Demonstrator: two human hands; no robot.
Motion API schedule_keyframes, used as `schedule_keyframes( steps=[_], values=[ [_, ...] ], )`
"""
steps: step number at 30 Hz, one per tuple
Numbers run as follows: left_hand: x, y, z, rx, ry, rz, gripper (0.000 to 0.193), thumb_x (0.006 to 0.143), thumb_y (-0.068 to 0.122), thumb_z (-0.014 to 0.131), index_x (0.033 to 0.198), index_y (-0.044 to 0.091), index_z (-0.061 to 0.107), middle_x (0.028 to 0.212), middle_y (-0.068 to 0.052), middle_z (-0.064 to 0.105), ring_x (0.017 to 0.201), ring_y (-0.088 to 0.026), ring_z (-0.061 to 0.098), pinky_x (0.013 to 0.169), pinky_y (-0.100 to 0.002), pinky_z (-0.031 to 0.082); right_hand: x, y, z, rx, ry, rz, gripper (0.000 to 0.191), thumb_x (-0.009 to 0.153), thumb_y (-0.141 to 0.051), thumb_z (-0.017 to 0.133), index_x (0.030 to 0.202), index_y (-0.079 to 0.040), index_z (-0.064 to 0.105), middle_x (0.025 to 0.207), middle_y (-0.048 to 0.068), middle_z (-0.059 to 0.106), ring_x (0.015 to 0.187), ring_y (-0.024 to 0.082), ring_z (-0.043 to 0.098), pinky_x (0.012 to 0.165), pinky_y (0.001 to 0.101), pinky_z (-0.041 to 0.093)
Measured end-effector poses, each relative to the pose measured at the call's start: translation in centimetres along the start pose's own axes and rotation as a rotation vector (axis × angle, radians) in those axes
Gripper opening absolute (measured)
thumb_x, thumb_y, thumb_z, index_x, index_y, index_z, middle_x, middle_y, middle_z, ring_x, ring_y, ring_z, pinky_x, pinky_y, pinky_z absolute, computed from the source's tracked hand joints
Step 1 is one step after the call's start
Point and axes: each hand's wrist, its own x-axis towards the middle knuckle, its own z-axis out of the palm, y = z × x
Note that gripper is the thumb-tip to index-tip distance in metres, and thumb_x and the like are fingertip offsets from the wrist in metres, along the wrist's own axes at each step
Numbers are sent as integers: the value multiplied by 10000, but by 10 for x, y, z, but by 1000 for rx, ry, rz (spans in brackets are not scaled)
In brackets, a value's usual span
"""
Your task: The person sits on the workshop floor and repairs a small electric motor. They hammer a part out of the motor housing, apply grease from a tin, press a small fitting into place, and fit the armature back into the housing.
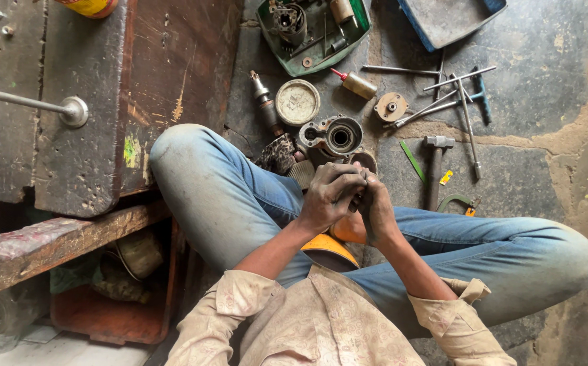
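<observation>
I sit cross-legged on a stone floor in blue jeans. My left hand (329, 193) and my right hand (376, 207) are pressed together over my lap, both grimy. Their fingers close around a small dark part that the fingers almost wholly hide. Just beyond the hands lies a metal motor housing (335, 136) with a round bore. Beside it are a round tin lid (297, 102) and a dark ribbed part (280, 154). An orange object (331, 249) rests under my wrists.
A hammer (435, 166), long T-handle wrenches (458, 98), a small oil bottle (355, 83) and a metal disc (391, 106) lie on the floor ahead. A green tray (311, 30) of parts and a blue tray (450, 20) sit farther off. A worn workbench (84, 102) stands at left.
</observation>
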Motion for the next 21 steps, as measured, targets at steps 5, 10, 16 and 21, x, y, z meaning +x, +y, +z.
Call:
schedule_keyframes(
  steps=[5, 10, 16, 21],
  values=[
    [-4, 0, -3, 140, -22, 147, 297, 860, 53, 745, 1142, 122, 685, 1161, -10, 650, 1086, -233, 631, 1021, -420, 491, -3, -7, 4, -78, 72, 118, 611, 981, -412, 363, 1522, -128, 388, 1186, -33, 609, 1011, 75, 582, 842, 255, 482],
    [-4, -2, -5, 247, -49, 276, 394, 819, 99, 753, 1205, 112, 676, 1254, -45, 665, 1035, -228, 655, 988, -442, 494, 0, -2, -3, -52, 36, 105, 612, 1038, -417, 385, 1583, -141, 399, 1137, -29, 569, 886, 79, 503, 744, 251, 420],
    [-2, -3, 0, 306, -91, 297, 365, 848, 92, 737, 1208, 120, 681, 1246, -39, 663, 995, -227, 664, 963, -431, 515, 2, -7, -9, -22, 58, 174, 571, 1037, -399, 366, 1532, -128, 454, 1139, -27, 595, 866, 84, 538, 726, 262, 436],
    [0, -1, -2, 296, -77, 277, 371, 854, 63, 715, 1216, 127, 671, 1260, -48, 654, 1029, -236, 675, 955, -414, 519, -1, -14, -2, -25, 45, 187, 580, 1018, -416, 351, 1530, -167, 458, 1185, -44, 617, 899, 83, 554, 735, 254, 437]
  ],
)
